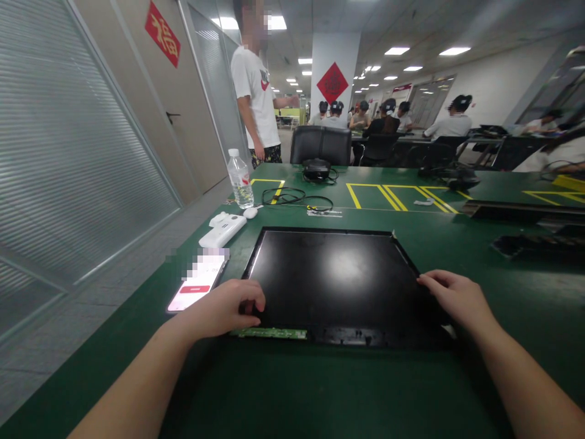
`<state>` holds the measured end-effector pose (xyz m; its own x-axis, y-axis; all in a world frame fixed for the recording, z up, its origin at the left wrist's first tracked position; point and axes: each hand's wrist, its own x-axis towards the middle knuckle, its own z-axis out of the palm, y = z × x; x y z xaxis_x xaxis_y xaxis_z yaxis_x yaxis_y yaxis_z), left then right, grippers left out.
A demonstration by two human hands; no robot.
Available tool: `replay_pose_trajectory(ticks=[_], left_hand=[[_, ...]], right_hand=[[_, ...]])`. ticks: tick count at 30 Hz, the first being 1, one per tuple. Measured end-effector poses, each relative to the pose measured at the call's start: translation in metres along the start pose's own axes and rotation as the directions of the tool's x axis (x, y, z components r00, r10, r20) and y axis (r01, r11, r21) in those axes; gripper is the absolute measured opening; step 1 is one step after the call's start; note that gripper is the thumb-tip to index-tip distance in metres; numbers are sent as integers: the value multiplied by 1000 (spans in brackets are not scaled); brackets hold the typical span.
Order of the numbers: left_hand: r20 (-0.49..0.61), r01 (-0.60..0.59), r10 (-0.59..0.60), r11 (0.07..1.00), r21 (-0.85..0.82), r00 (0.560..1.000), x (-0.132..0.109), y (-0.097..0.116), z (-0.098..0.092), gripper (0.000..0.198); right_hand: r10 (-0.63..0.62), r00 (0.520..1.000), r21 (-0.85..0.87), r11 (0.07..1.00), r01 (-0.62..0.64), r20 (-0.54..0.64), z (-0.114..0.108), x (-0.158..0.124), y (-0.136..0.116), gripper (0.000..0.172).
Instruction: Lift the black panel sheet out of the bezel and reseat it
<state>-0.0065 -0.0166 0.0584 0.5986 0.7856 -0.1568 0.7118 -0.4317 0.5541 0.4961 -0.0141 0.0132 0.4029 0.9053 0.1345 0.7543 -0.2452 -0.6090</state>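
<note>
A black display panel (329,280) lies flat on the green table (320,390), with a narrow green circuit board (272,333) along the left part of its near edge. At the panel's left edge is my left hand (235,305), its fingers curled and thumb apart from them, holding nothing that I can make out. My right hand (450,296) pinches the panel's right edge between thumb and index finger.
Left of the panel lie a lit phone (198,283) and a white device (223,230). Behind stand a water bottle (241,180) and a black cable (292,196). Dark strips (516,211) lie at the right. A person in white (260,91) stands beyond the table.
</note>
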Motion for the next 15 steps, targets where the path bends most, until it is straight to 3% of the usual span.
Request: replay_pose_trajectory(ticks=[7,15], left_hand=[[8,114,-114,993,18,993,1,9,1,7],[30,83,-82,996,-16,996,2,9,0,8]], right_hand=[[-15,1000,-5,1000,15,-11,1,0,1,33],[-11,1000,-16,1000,11,0,-2,-2,-2,33]])
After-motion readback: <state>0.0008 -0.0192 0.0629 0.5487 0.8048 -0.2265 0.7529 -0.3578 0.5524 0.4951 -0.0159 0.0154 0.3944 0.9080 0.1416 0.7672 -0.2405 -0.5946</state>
